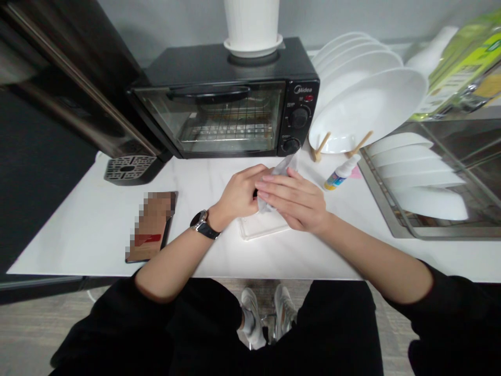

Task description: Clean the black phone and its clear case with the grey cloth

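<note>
My left hand (243, 192), with a watch at its wrist, is closed round something dark. Only a small black bit of that shows between the hands, so I cannot make out what it is. A thin whitish wipe (285, 166) sticks up and hangs down between my hands. My right hand (295, 201) presses the wipe against the left hand's side, its fingers long and close together. Beneath both hands a clear, shallow phone case (262, 230) lies on the white counter. To the right stands a small white spray bottle (341, 173) with a blue and yellow label.
A phone (151, 227) lies at the left on the counter (78, 235). Behind my hands is a black toaster oven (219, 117) bearing a white pot (252, 23). White plates (368, 109) stand in a wooden rack. At the right, a sink (385, 209) holds bowls; a dispenser (131, 169) stands left.
</note>
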The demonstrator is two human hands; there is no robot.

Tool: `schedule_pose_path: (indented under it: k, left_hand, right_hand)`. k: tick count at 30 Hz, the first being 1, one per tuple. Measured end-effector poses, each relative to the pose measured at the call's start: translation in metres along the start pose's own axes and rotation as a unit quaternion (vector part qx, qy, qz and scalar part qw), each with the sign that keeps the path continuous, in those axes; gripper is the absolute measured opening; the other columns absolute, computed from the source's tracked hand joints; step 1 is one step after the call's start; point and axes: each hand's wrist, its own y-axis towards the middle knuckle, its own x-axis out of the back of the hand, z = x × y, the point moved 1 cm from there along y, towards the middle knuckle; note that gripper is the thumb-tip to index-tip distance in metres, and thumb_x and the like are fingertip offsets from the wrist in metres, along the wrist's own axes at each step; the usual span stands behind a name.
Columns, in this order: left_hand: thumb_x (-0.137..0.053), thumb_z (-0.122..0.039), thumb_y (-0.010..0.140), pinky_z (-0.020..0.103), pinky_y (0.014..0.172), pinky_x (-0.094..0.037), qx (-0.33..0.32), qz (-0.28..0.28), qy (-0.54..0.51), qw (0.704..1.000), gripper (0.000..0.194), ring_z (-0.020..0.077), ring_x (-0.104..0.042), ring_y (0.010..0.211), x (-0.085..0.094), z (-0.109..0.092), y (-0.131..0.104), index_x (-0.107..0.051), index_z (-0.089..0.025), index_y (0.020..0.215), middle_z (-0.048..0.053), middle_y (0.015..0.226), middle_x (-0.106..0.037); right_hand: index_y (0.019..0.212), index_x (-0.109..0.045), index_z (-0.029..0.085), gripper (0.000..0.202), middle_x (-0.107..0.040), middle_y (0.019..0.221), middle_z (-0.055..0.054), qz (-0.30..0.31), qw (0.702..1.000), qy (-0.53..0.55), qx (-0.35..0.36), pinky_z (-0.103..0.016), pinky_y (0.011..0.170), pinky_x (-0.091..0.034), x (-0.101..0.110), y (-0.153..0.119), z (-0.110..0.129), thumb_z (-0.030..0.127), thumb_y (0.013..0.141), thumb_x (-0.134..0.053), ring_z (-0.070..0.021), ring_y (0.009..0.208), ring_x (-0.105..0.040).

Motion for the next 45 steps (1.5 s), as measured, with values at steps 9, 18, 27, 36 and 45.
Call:
schedule_pose_path:
  k: [9, 18, 27, 36, 45]
  left_hand:
    - [-0.057, -0.021, 0.088, 0.04, 0.091, -0.064, -0.02, -0.007, 0.015, 1.0, 0.018, 0.0262, -0.077, 0.103, -0.003, 0.004, -0.001, -0.066, -0.021, 0.103, 0.009, 0.106, -0.078]
    - [-0.058, -0.024, 0.092, 0.043, 0.096, -0.065, -0.031, -0.015, 0.019, 0.999, 0.034, 0.0276, -0.077, 0.113, -0.003, 0.009, -0.005, -0.068, -0.02, 0.124, 0.014, 0.125, -0.079]
    - [-0.06, -0.044, 0.106, 0.034, 0.072, -0.059, -0.026, -0.007, -0.006, 1.0, 0.022, 0.02, -0.069, 0.082, 0.0, -0.005, 0.001, -0.064, -0.023, 0.104, 0.004, 0.092, -0.069]
    - [-0.059, -0.018, 0.091, 0.036, 0.084, -0.065, -0.118, -0.075, 0.029, 0.99, 0.035, 0.0239, -0.077, 0.099, -0.005, 0.005, -0.001, -0.068, -0.017, 0.125, 0.012, 0.116, -0.078]
    - [-0.061, -0.022, 0.09, 0.038, 0.086, -0.065, -0.078, -0.049, 0.024, 0.995, 0.031, 0.0247, -0.077, 0.1, -0.005, 0.006, -0.002, -0.069, -0.019, 0.12, 0.01, 0.113, -0.077]
  right_hand:
    - [0.176, -0.035, 0.041, 0.066, -0.065, 0.164, 0.003, -0.01, 0.999, -0.026, -0.023, -0.05, 0.137, -0.047, 0.004, -0.002, -0.009, 0.026, 0.114, -0.05, -0.0227, 0.15, -0.066]
    - [0.172, -0.041, 0.047, 0.057, -0.062, 0.167, 0.007, -0.04, 0.996, -0.02, -0.08, -0.059, 0.134, -0.049, 0.005, -0.009, -0.022, 0.037, 0.116, -0.041, -0.0245, 0.16, -0.055]
    - [0.165, -0.053, 0.05, 0.055, -0.077, 0.148, 0.01, 0.029, 0.998, -0.046, -0.018, -0.042, 0.124, -0.061, -0.004, -0.013, -0.003, 0.026, 0.115, -0.051, -0.0184, 0.135, -0.077]
    - [0.168, -0.054, 0.03, 0.053, -0.077, 0.15, -0.004, -0.1, 0.992, -0.081, -0.01, -0.05, 0.138, -0.043, 0.002, -0.01, -0.025, 0.027, 0.116, -0.044, -0.0215, 0.143, -0.072]
    - [0.168, -0.054, 0.03, 0.054, -0.082, 0.141, -0.005, -0.088, 0.992, -0.085, 0.019, -0.05, 0.129, -0.055, 0.0, -0.002, -0.007, 0.022, 0.115, -0.05, -0.023, 0.136, -0.077]
